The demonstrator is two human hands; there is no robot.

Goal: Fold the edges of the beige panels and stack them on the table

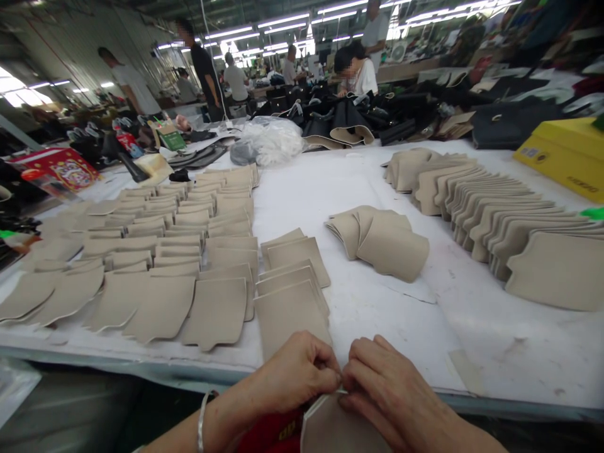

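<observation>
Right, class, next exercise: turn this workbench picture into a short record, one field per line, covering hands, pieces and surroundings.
Right hand: holding a beige piece at its top edge
Left hand: fingers curled beside the right hand's; exact grip unclear
Left wrist: bracelet
Table left: overlapping rows of beige pieces
Table middle: fanned stack
Table right: long leaning row, yellow box behind

Silver bangle [201,420], bare forearms [245,402], red garment [264,438], yellow markings [286,431]

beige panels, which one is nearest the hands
The panel at the picture's bottom edge, gripped by the right hand, just below the left hand; the other panels sit on the white table.
</observation>
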